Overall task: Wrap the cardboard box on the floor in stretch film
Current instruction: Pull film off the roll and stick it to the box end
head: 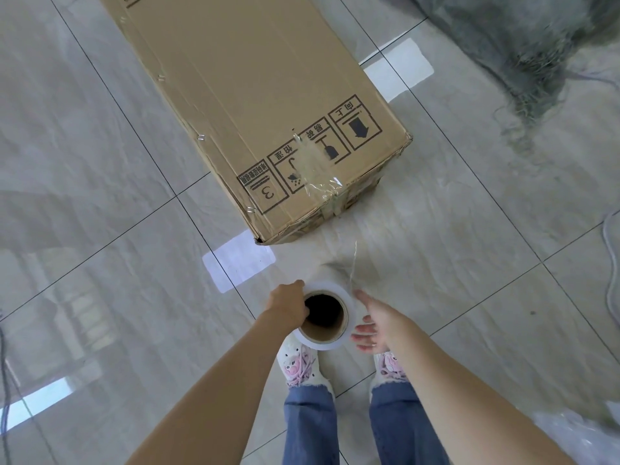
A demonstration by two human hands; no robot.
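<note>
- Below, the left hand (288, 305) grips the stretch film roll (324, 318), thumb in its core.
- Right hand (374, 325) lies open beside the roll.
- Film (317, 177) clings to the cardboard box (255, 109).

The cardboard box (255, 105) lies on the floor (100, 203), ahead of the person. The film roll (324, 315) is held upright between the left hand (288, 307) and the right hand (375, 325), above the two feet. A film strand (353, 260) runs from the roll toward the box's near end.
</note>
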